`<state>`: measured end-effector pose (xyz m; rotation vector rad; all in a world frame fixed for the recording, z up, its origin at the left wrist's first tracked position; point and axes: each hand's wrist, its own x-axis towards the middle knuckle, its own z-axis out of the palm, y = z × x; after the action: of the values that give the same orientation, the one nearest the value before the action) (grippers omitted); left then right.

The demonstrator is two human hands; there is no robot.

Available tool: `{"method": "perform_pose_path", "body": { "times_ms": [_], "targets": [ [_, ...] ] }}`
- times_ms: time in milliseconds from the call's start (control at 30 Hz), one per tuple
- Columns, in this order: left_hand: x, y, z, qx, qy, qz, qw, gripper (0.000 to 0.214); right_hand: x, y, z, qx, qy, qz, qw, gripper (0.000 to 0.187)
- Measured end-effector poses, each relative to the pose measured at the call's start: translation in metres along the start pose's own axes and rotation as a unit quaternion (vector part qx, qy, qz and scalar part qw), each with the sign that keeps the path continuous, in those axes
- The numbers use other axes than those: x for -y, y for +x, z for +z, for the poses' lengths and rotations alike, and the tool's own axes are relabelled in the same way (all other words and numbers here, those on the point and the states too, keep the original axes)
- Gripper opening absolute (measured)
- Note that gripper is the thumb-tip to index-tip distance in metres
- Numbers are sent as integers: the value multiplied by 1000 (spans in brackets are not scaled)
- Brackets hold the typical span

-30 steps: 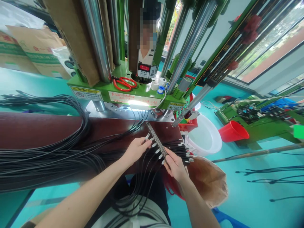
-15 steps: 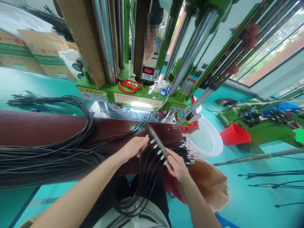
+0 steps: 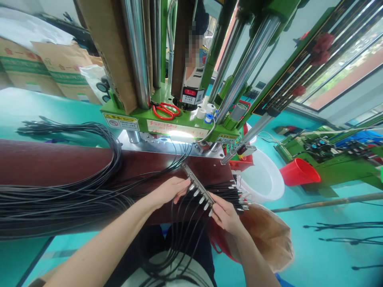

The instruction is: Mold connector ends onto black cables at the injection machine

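Observation:
My right hand [image 3: 226,213] grips the lower end of a narrow metal bar [image 3: 196,179], which is tilted above the brown bench. Several silvery connectors stick out along the bar's near edge, and their black cables [image 3: 179,235] loop down over my lap. At the upper part of the bar, my left hand [image 3: 171,191] is closed in a pinch on a cable connector. Its fingertips meet the bar's edge and hide most of that connector. More black cables with silvery ends [image 3: 239,197] lie on the bench just beyond my right hand.
A green press [image 3: 179,119] stands behind the bench, with red-handled scissors [image 3: 166,111] on its ledge. Thick black cable bundles [image 3: 60,207] cover the bench's left part. To the right are a white tub [image 3: 277,179], a red bucket [image 3: 301,172] and a brown paper bag [image 3: 269,235].
My left hand has brought the connector from beside the bar to the bar's edge. The bar has shifted slightly down, still in my right hand.

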<state>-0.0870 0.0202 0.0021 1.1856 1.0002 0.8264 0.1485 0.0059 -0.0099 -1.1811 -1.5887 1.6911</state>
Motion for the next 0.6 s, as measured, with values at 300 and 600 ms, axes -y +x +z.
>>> {"method": "perform_pose_path", "body": {
  "times_ms": [300, 600],
  "targets": [
    [7, 2, -1, 1, 12, -17, 1000, 52, -10, 3, -1, 15, -69, -28, 997, 48],
    [-7, -17, -25, -153, 245, 42, 956, 38, 48, 27, -47, 86, -204, 49, 974, 33]
  ]
}}
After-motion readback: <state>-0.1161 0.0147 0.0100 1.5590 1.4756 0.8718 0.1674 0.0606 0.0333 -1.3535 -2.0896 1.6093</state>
